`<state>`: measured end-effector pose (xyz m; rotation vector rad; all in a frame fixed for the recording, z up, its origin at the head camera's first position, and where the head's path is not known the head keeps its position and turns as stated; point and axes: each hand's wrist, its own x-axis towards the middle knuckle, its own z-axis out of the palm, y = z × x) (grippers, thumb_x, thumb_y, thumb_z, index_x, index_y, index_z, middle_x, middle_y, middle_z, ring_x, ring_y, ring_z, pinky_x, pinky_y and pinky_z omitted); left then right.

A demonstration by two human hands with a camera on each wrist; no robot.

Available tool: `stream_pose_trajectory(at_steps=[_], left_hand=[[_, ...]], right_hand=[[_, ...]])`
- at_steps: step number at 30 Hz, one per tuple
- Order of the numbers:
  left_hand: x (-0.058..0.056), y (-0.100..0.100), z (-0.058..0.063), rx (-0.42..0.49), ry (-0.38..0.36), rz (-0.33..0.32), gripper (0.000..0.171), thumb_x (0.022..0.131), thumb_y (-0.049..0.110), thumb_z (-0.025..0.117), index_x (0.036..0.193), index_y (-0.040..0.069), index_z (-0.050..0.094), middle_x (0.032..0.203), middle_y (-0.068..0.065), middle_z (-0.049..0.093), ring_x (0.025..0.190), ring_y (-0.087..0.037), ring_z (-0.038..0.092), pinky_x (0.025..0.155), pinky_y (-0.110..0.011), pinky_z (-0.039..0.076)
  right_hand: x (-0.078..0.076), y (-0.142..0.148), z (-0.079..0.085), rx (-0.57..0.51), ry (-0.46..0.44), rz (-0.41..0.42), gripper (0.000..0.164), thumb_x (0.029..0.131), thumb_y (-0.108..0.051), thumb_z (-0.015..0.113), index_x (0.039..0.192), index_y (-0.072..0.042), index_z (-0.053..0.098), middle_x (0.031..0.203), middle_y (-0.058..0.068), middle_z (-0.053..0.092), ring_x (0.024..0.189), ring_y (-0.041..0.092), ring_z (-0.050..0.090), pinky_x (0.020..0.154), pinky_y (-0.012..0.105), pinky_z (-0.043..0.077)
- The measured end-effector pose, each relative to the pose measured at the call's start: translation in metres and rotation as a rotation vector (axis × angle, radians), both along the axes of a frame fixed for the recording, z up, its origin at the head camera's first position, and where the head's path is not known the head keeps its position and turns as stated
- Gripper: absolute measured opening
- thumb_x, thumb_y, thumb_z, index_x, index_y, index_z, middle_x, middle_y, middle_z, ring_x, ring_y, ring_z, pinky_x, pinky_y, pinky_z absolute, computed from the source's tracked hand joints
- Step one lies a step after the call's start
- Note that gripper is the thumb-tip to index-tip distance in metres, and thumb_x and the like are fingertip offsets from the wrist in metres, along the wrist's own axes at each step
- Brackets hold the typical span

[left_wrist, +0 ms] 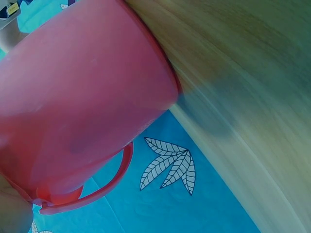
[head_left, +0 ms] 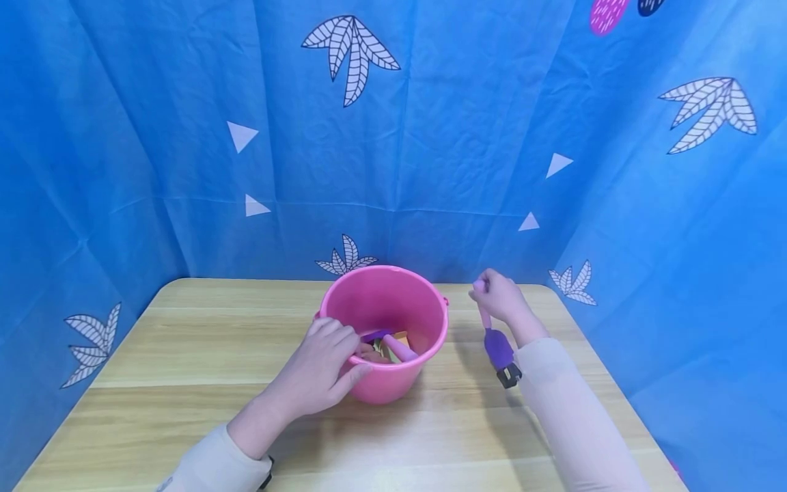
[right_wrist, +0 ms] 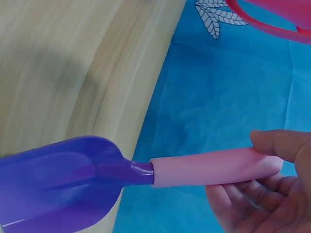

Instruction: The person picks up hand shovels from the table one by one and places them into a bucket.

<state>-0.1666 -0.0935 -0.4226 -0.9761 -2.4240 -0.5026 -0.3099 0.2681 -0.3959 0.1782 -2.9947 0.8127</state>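
A pink bucket (head_left: 381, 388) stands upright on the table, and my left hand (head_left: 322, 365) grips its near-left rim. The left wrist view is largely filled by the bucket's wall (left_wrist: 97, 92), with its curved handle (left_wrist: 114, 182) hanging at the side. Inside lie several toys, among them a piece with a pink handle (head_left: 399, 348); their lower parts are hidden. To the right of the bucket, my right hand (head_left: 503, 297) holds a toy shovel (head_left: 499, 348) by the end of its pink handle (right_wrist: 209, 169), thumb on one side and fingers on the other. Its purple blade (right_wrist: 63, 179) points back toward me.
The wooden table (head_left: 203, 342) ends at a far edge close behind the bucket. A blue curtain (head_left: 430, 150) with leaf prints hangs behind and along both sides. A small black device (head_left: 509, 375) shows by the right sleeve.
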Motion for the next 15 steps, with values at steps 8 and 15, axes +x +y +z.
stream_pose_trajectory(at_steps=[8, 15], left_hand=[[-0.0007, -0.0003, -0.0017, 0.0, 0.006, -0.004, 0.032, 0.101, 0.05, 0.051, 0.102, 0.022, 0.066, 0.09, 0.013, 0.056, 0.095, -0.01, 0.048, 0.102, -0.044, 0.034], [-0.0009, -0.0008, -0.0027, -0.001, 0.013, -0.008, 0.031, 0.101, 0.049, 0.052, 0.102, 0.021, 0.066, 0.09, 0.012, 0.056, 0.096, -0.011, 0.048, 0.103, -0.044, 0.034]], right_hand=[[0.0019, -0.0028, -0.0013, -0.033, 0.087, 0.047, 0.036, 0.098, -0.031, 0.063, 0.12, -0.004, 0.055, 0.111, 0.018, 0.066, 0.106, 0.037, 0.062, 0.092, 0.052, 0.05], [0.0059, -0.0054, -0.0003, -0.078, 0.144, 0.067, 0.036, 0.097, -0.03, 0.065, 0.119, -0.003, 0.056, 0.107, 0.017, 0.066, 0.104, 0.036, 0.063, 0.089, 0.05, 0.051]])
